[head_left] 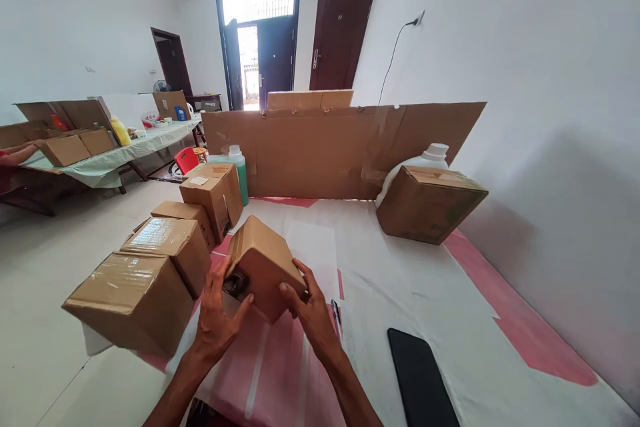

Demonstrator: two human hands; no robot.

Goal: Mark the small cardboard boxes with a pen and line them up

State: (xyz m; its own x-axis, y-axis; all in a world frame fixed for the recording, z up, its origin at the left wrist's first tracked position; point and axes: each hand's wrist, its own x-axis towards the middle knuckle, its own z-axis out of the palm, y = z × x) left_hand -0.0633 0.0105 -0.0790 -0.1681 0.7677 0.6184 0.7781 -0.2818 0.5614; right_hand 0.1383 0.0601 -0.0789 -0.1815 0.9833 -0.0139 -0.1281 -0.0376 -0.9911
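Observation:
A small brown cardboard box (270,260) is held tilted above the table between both hands. My left hand (217,313) grips its left side, fingers at the edge and thumb against the lower corner. A dark patch, perhaps a hole or print, shows on that side by the fingers. My right hand (307,300) clasps the right side, with the thumb on the near face and the fingers round the far edge. Just right of that hand a pen (337,320) lies on the table cover. Farther right lies a black phone (423,377), face down or with a dark screen.
Several cardboard boxes (125,280) line the table's left edge, with a green-liquid bottle (240,173) behind them. A cardboard panel (310,153) stands across the back. At right, another box (430,203) leans before a white jug (437,155). A person's arm (20,152) rests at another table.

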